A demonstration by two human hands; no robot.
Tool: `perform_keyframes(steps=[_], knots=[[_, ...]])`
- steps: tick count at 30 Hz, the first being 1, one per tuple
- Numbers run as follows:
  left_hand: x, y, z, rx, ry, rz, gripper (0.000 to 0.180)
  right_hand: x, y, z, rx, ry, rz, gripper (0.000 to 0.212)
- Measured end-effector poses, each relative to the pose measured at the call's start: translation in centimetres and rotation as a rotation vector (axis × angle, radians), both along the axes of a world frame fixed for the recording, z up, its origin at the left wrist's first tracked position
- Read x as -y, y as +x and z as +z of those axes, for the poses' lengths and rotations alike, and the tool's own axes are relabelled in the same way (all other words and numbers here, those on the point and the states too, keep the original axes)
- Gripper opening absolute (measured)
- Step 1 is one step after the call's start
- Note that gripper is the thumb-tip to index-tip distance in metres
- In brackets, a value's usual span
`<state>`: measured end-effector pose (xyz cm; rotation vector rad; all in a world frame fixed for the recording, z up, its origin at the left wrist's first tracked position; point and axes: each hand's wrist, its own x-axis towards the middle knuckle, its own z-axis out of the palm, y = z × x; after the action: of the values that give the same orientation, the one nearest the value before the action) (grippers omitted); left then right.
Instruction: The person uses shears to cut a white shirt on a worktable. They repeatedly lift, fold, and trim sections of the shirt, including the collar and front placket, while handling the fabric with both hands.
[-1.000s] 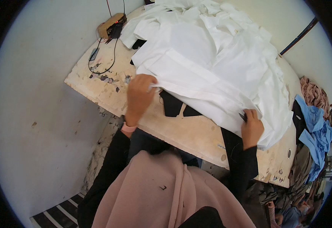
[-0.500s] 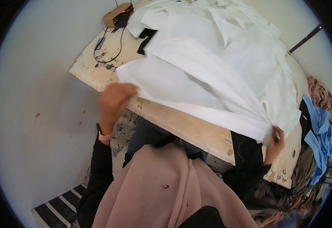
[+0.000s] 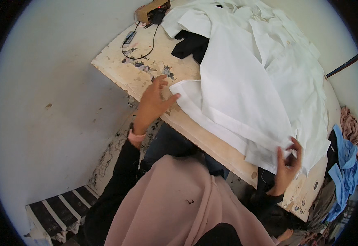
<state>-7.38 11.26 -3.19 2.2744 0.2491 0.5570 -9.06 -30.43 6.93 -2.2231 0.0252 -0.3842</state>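
Observation:
A large white fabric piece (image 3: 240, 82) lies along the near edge of the table, with a folded strip on its near side. My left hand (image 3: 152, 102) is open over the table edge, its fingers spread and its thumb beside the cloth's left corner. Over the cloth's right end hovers my right hand (image 3: 287, 166), its thumb and fingers curved and apart, resting against or just above the fabric. A black cloth (image 3: 191, 46) shows from under the white fabric at the left. More white fabric (image 3: 298, 65) is heaped beyond and to the right.
At the table's far left stand a small brown box (image 3: 148, 12) with a black cable and a remote control (image 3: 130, 37). Blue garments (image 3: 345, 164) and brown cloth (image 3: 351, 123) hang or lie off the right side. A wall (image 3: 60, 74) closes off the left.
The white fabric was stretched between both hands; now it lies lower and looser. My left hand has let go of its corner, and the right hand's fingers have spread.

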Motion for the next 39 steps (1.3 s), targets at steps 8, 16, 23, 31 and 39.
perform_keyframes(steps=[8, 16, 23, 31, 39], knots=[[0.8, 3.3, 0.0, -0.044, 0.203, -0.064, 0.081, -12.0, 4.4, -4.6, -0.189, -0.020, 0.786, 0.038], [0.8, 4.8, -1.7, 0.050, 0.141, -0.256, 0.032, -14.3, 4.8, -9.2, -0.155, -0.170, 0.825, 0.033], [-6.8, 5.6, -1.1, 0.083, -0.510, 0.082, 0.022, -13.7, 4.0, -8.3, -0.205, -0.198, 0.794, 0.034], [-6.5, 4.6, 0.6, 0.173, -0.518, 0.019, 0.018, -18.7, 7.2, -3.9, -0.189, -0.228, 0.812, 0.033], [-5.1, 4.0, 3.0, 0.160, -0.464, -0.022, 0.015, -27.4, 12.2, -3.4, 0.032, -0.589, 0.873, 0.028]])
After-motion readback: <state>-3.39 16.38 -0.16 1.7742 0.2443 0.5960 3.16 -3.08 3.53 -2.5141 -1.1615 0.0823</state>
